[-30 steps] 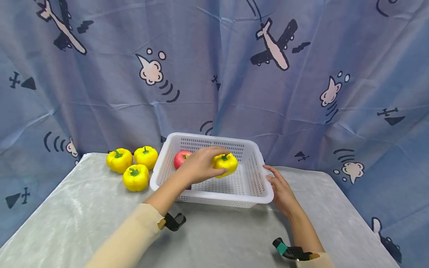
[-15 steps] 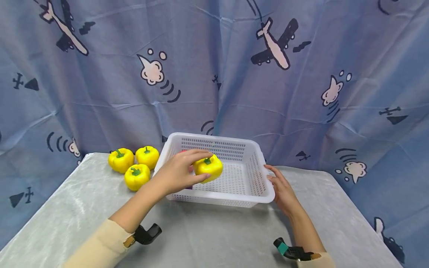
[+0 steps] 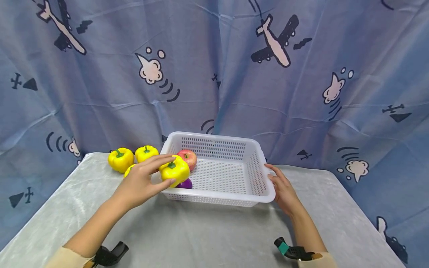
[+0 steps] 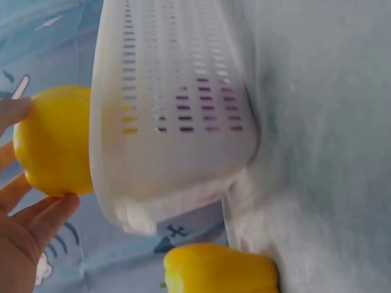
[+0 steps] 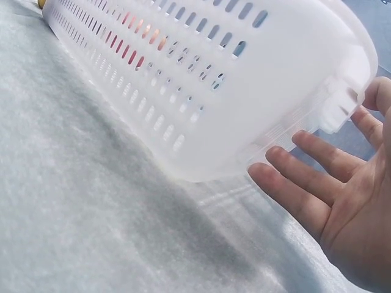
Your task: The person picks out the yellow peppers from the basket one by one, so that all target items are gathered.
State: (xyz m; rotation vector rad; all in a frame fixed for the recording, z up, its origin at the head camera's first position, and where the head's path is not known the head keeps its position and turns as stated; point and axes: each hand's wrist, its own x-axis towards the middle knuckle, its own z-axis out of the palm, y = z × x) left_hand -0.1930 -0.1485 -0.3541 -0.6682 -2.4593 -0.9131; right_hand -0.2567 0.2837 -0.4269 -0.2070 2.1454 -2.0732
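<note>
In the head view, my left hand (image 3: 142, 182) holds a yellow bell pepper (image 3: 175, 171) between thumb and fingers over the left end of the white plastic basket (image 3: 224, 194). The left wrist view shows this pepper beside the basket rim, fingers around it. A red apple (image 3: 188, 159) and a purple item (image 3: 185, 184), partly hidden by the pepper, lie inside the basket's left end. At the opposite end, my right hand (image 3: 283, 193) touches the rim. Its fingers (image 5: 299, 189) are spread and fairly straight against the basket's end in the right wrist view.
Left of the basket, yellow bell peppers (image 3: 120, 160) sit on the grey cloth-covered table (image 3: 214, 234); one is mostly behind my left hand. A blue curtain (image 3: 214, 74) printed with airplanes hangs right behind the table.
My left hand has carried the yellow bell pepper leftward from over the basket's middle to its left end, uncovering the apple and purple item. My right hand stays at the rim.
</note>
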